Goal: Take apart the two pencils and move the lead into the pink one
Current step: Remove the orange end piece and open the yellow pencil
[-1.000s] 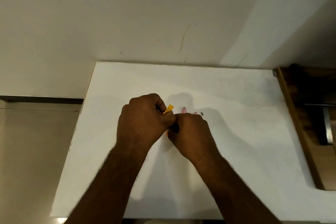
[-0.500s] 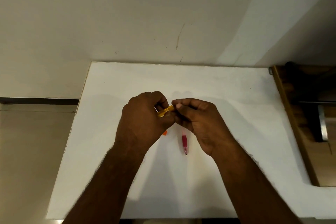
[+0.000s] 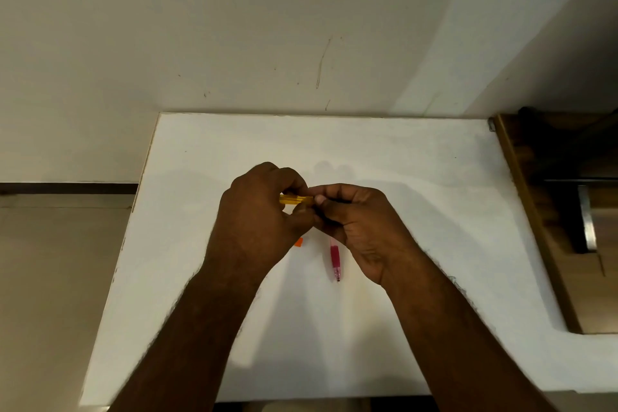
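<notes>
Dim, soft shadows; perhaps slight blur

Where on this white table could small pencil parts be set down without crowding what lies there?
Free: the far strip of the table between wall and hands, the left side beside the left hand, and the right side toward the wooden ledge. Crowded: under the hands, where the pink pencil and an orange piece lie.

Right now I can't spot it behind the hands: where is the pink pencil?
In the head view the pink pencil lies on the white table, just below the right hand, right of a small orange piece.
</notes>
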The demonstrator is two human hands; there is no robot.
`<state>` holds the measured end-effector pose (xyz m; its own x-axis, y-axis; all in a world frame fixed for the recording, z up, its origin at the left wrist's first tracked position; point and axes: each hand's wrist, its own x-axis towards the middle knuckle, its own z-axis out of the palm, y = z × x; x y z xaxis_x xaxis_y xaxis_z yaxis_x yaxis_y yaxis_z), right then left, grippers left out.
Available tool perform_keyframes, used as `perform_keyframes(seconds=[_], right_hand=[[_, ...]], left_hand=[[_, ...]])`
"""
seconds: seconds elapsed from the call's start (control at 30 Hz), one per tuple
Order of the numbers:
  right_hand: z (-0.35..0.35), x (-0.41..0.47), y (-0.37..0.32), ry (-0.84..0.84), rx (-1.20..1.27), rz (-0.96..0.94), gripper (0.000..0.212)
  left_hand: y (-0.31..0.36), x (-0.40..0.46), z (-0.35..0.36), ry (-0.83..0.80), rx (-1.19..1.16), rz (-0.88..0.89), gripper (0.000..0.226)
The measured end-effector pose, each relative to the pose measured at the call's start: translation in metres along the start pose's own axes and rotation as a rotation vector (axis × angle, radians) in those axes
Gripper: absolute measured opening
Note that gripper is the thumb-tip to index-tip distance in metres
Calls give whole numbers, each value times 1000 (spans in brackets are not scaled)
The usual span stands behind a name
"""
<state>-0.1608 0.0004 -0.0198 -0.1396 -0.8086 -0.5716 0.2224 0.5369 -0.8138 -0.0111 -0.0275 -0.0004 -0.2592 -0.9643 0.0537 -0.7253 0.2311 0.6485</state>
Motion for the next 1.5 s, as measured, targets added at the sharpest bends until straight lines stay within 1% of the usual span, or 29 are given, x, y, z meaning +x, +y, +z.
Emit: perform_keyframes(seconds=[0.17,0.27,0.5,0.73,0.97,1.13,1.3,1.4,1.5], right_hand=[[-1,1,1,-5,37,6,18],[-2,2,2,-1,6,-23,20],[-2,4,3,133,-283,-243,16],[-4,0,0,235,-388,-415,17],[-3,-3,-2,299,-650,-580,18],[-4,-8,-7,355,-733,-671,21],[-12,-9,-13,466,-718,-674,22],[-16,-9,-16,525,-694,-661,22],[-18,-9,-16,538,-673,-632,21]], left_hand=[[0,0,0,-2,1,1,16],[-1,0,1,0,4,-2,16],[-2,0,3,-6,-4,-85,12],[0,1,5,-29,-135,-156,18],[2,0,5,-51,-163,-183,17],[3,1,4,-55,-184,-214,17],[-3,2,8,-57,-188,-241,15],[-9,1,12,-51,-134,-257,16],[-14,0,16,-52,-63,-267,16]])
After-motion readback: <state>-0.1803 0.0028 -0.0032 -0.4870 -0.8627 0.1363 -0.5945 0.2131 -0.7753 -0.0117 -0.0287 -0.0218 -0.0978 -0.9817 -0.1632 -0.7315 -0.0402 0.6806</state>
